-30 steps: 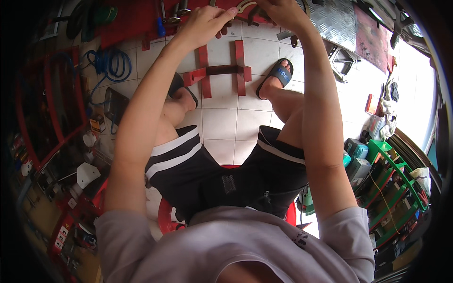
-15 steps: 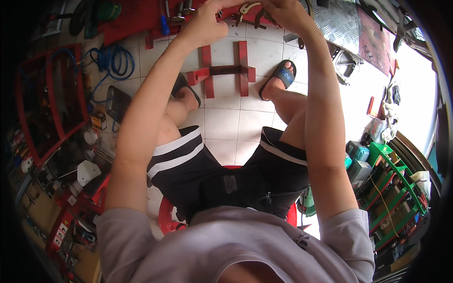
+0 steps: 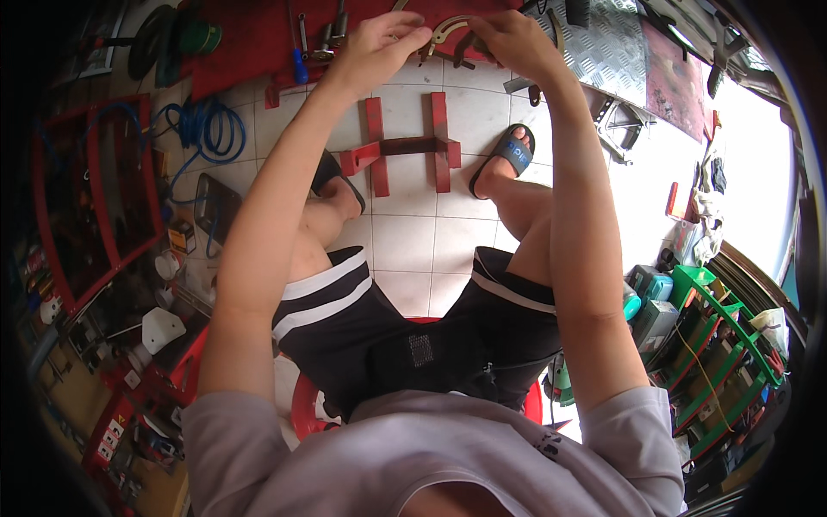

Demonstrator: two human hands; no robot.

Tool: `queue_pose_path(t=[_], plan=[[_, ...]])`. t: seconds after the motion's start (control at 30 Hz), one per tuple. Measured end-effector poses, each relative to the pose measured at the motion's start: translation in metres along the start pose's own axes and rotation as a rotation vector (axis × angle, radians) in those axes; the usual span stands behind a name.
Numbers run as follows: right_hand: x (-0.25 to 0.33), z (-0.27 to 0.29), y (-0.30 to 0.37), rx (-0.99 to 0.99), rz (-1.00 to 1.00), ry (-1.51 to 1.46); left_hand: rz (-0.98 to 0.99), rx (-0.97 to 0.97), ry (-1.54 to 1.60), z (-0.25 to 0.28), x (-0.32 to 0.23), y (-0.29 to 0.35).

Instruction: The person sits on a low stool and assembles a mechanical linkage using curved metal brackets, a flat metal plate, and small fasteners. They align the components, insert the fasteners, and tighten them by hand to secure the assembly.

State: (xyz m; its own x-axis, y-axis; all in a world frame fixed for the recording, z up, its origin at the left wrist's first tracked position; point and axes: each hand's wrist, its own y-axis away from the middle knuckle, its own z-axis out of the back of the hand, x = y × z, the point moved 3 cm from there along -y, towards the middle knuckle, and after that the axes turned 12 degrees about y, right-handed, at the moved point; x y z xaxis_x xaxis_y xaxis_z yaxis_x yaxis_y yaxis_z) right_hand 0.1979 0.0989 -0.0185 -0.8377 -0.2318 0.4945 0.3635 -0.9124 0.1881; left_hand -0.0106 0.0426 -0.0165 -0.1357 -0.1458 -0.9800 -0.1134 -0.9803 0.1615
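At the top of the view, over the edge of a red work surface [image 3: 250,60], a curved tan metal piece like a brake shoe [image 3: 450,31] sits between my hands. My right hand [image 3: 517,45] is closed on its right side, with a dark bracket-like part [image 3: 463,50] beside the thumb. My left hand [image 3: 379,53] is at its left end, fingers loosely bent and apart from the thumb. The thumb tip points at the piece; whether it touches, I cannot tell. My right fingertips are partly hidden behind the hand.
A blue-handled screwdriver [image 3: 300,67] and metal bolts [image 3: 325,45] lie left of my hands. A patterned metal plate [image 3: 607,52] is at the right. Below, a red metal stand [image 3: 405,146] rests on the tiles between my feet. A blue coiled hose [image 3: 211,125] lies at the left.
My left hand's fingers have drawn back left from the top of the curved piece and bent. Both hands and the piece now appear slightly lower in view.
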Motion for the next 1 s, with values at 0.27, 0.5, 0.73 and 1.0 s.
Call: queue_pose_path(t=[0.27, 0.5, 0.73, 1.0], plan=[[0.0, 0.001, -0.001, 0.0, 0.017, 0.0, -0.334, -0.028, -0.19, -0.008, -0.003, 0.003], [0.0, 0.001, 0.0, 0.015, -0.029, 0.006, 0.112, 0.147, -0.225, -0.01, 0.011, 0.003], [0.005, 0.003, 0.001, 0.009, -0.012, -0.037, -0.176, 0.096, -0.061, -0.011, -0.001, 0.004], [0.02, 0.008, 0.005, 0.031, -0.134, -0.468, 0.139, 0.034, 0.195, -0.014, -0.011, 0.004]])
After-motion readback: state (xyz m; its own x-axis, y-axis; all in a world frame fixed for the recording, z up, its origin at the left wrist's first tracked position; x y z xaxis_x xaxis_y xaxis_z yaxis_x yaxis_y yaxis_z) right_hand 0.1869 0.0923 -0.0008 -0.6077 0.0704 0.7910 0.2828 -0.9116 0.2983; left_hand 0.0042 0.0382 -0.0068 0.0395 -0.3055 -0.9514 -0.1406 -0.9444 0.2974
